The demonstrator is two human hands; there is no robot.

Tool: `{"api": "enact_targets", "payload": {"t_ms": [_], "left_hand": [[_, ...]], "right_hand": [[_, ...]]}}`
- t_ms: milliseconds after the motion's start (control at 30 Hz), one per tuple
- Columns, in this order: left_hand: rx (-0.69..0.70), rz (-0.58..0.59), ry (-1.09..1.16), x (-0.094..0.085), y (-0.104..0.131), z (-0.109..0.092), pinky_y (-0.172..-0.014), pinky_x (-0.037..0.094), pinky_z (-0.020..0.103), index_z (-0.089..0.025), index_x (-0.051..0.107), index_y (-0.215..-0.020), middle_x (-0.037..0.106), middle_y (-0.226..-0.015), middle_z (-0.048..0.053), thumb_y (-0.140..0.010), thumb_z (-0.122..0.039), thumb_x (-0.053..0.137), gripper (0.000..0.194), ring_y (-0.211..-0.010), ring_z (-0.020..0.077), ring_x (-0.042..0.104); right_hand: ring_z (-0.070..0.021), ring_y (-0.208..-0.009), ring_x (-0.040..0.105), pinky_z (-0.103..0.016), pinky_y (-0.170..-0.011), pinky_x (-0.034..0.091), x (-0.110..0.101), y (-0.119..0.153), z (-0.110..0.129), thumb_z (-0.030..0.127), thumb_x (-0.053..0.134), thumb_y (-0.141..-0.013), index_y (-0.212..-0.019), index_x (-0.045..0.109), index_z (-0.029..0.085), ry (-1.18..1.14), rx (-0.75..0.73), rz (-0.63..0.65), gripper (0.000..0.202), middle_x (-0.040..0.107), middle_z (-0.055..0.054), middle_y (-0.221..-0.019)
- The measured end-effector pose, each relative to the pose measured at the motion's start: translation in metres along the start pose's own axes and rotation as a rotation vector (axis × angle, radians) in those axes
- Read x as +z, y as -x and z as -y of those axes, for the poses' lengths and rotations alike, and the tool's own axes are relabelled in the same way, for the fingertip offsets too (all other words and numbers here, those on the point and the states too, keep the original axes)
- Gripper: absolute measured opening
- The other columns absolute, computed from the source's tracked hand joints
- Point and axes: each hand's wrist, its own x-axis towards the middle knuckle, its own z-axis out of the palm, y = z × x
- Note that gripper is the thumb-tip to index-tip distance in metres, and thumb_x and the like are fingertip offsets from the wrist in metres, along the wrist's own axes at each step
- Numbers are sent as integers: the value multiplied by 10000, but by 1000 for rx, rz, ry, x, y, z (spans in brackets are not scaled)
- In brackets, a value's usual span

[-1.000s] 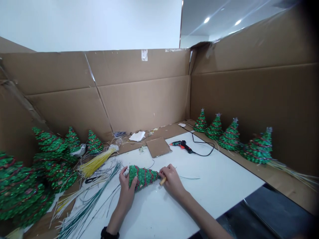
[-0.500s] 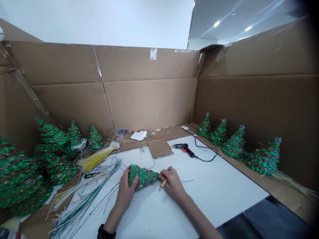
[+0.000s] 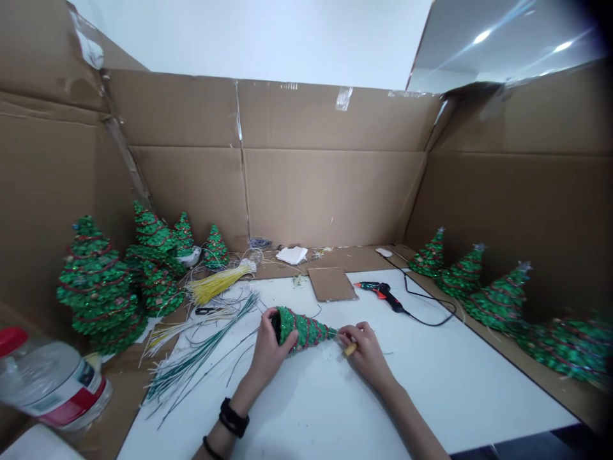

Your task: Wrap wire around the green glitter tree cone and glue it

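A small green sequined Christmas tree (image 3: 306,331) with a red garland lies on its side above the white board, its hollow base to the left and its tip to the right. Around the base my left hand (image 3: 274,345) is closed, thumb in front. My right hand (image 3: 364,352) pinches a tool with a short wooden handle (image 3: 351,349) just off the tip. Something thin and pale runs between those fingers and the tip; I cannot tell whether it is the tool's shaft or a wire. Behind the tree lies a square of cardboard (image 3: 332,284).
Left of my hands lie green wires (image 3: 205,348) and a yellow bundle (image 3: 220,284). A glue gun (image 3: 380,294) with its cord rests behind my right hand. Finished trees (image 3: 98,287) stand along both sides. A red-capped plastic jar (image 3: 57,383) is at the near left. Cardboard walls (image 3: 330,191) enclose the board.
The view has swung left, bringing the jar into sight. The tree's hollow base now shows more. My right hand has drawn slightly away from the tip; both hands keep their hold.
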Motion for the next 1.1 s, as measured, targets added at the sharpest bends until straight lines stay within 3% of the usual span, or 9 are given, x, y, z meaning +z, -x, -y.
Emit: {"api": "enact_targets", "payload": {"t_ms": [167,467,667,800,933,1100], "left_hand": [[-9,36,-57,-3,3,-1,-994,341,455,-168,311,-1222,463,-1216,142,-788,-409,579,564,-1153,265,452],[38,94,-299,-16,3,-10,-1029,310,427,-171,321,-1289,400,-1341,134,-783,-457,566,631,-1234,274,367],[-24,147,-306,-22,3,-17,-936,381,404,-184,291,-1352,489,-1250,125,-768,-489,582,721,-1135,285,457],[-34,194,-210,-34,-2,-20,-964,369,382,-228,359,-1332,493,-1288,91,-815,-516,518,613,-1142,260,472],[-80,168,-49,-42,-12,-13,-964,383,327,-195,533,-1180,575,-1193,83,-930,-355,304,374,-1098,199,522],[-122,162,-77,-35,-15,5,-884,441,331,-131,603,-1098,647,-1047,107,-791,-75,377,385,-966,206,587]], "right_hand": [[-232,-771,475,-365,-713,413,3,2,-8,459,441,-888,-819,664,209,-48,47,-27,342,621,-87,-766],[-222,-713,433,-362,-698,356,15,-2,-2,485,482,-865,-701,653,207,90,-14,-91,366,601,-65,-664],[-221,-733,439,-357,-706,373,18,-4,4,466,448,-891,-729,634,212,33,-50,32,354,609,-63,-710],[-223,-767,472,-350,-710,411,16,0,-1,453,443,-890,-821,621,212,5,3,-12,308,584,-72,-756],[-225,-781,494,-345,-704,445,11,3,-9,450,469,-868,-810,619,212,-18,28,-44,287,547,-75,-757],[-230,-776,499,-359,-695,455,13,0,-4,445,466,-866,-806,618,207,-46,10,-39,289,547,-80,-762]]}}
